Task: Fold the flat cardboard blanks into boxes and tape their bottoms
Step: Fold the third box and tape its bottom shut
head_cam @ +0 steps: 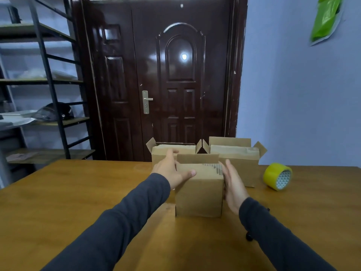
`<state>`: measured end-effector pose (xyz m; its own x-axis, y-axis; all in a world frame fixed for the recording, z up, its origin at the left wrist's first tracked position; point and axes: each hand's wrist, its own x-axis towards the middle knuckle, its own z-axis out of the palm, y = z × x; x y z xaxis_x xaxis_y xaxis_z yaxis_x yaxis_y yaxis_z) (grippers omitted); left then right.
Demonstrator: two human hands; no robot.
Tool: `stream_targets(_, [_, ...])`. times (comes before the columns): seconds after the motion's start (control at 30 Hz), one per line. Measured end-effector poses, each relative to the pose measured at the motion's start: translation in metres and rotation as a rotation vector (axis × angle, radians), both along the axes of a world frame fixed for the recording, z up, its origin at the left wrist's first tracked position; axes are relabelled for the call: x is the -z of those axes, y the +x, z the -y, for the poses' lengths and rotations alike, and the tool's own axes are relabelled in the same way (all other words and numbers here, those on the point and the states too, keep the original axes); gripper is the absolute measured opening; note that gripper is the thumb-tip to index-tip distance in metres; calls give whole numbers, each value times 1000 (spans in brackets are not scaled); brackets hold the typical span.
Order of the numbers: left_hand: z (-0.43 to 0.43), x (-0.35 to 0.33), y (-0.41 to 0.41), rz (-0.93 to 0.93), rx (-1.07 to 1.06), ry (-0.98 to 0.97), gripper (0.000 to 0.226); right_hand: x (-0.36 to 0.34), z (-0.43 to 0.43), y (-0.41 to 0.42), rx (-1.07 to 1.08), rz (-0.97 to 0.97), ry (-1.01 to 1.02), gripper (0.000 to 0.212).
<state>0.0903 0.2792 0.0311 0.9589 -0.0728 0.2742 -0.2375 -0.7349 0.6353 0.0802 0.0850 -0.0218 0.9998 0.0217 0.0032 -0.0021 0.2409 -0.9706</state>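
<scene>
Box (199,194) between the hands: left hand (172,170) flat on its top, right hand (233,185) flat against its side

A glossy dark brown door (181,75) is seen ahead, with a light reflected on its arched panel. A black metal shelving rack (50,81) is placed to its left, and a dark cap (53,111) is laid on one shelf. A green bag (325,18) is hung on the pale blue wall (293,94) at right. A wooden bench (78,192) is seen in front.
</scene>
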Motion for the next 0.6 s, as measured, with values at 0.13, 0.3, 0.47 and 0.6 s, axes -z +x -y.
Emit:
stream_targets(0.13, [4, 6, 5, -13, -26, -67, 106, 2, 0, 2, 30, 46, -89, 47])
stream_targets(0.3, [12, 31, 3, 158, 1, -113, 53, 4, 4, 10, 83, 141, -196, 45])
stream_targets(0.47, [20, 55, 6, 350, -119, -316, 37, 1, 4, 5, 152, 319, -330, 14])
stream_targets(0.6, [27, 63, 7, 200, -39, -611, 15, 5, 2, 2, 242, 373, -490, 17])
